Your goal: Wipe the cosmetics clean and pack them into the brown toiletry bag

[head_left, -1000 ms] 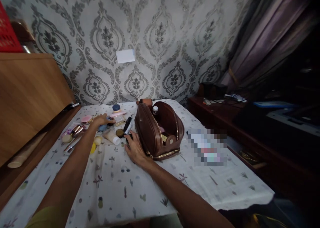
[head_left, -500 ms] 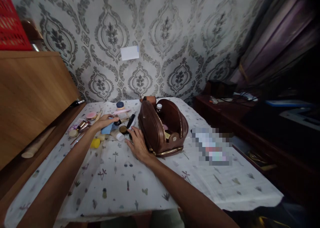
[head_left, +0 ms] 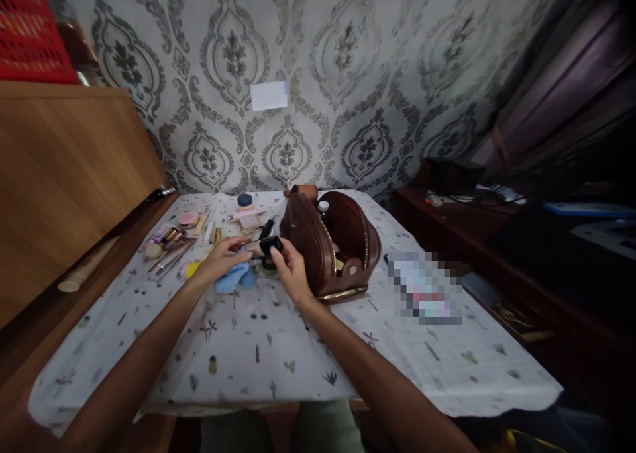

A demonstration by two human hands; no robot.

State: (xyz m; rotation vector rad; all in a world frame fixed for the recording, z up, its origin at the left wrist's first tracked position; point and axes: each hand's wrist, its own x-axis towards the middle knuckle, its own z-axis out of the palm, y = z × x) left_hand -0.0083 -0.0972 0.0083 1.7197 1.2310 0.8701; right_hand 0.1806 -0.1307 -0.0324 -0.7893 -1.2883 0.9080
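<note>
My right hand (head_left: 289,271) is raised just left of an open brown leather pouch (head_left: 325,242) and pinches a small black cosmetic case (head_left: 271,245) between its fingers. My left hand (head_left: 221,262) is beside it, fingers curled over a light blue cloth (head_left: 234,279) that hangs below the palm, with the fingertips close to the black case. The pouch stands unzipped on the printed white tablecloth (head_left: 278,347), with a white-capped bottle (head_left: 323,206) and other small items inside.
Several cosmetics lie at the table's far left: a pink compact (head_left: 188,218), a blue-lidded jar (head_left: 244,201), brushes and tubes. A wooden cabinet (head_left: 59,175) flanks the left edge. A blurred flat item (head_left: 424,287) lies right of the pouch. Dark furniture stands at the right.
My right hand lifted off the table with the black case. My left hand drew back from the cosmetics, bringing the blue cloth toward the middle. Both hands now meet in front of the pouch.
</note>
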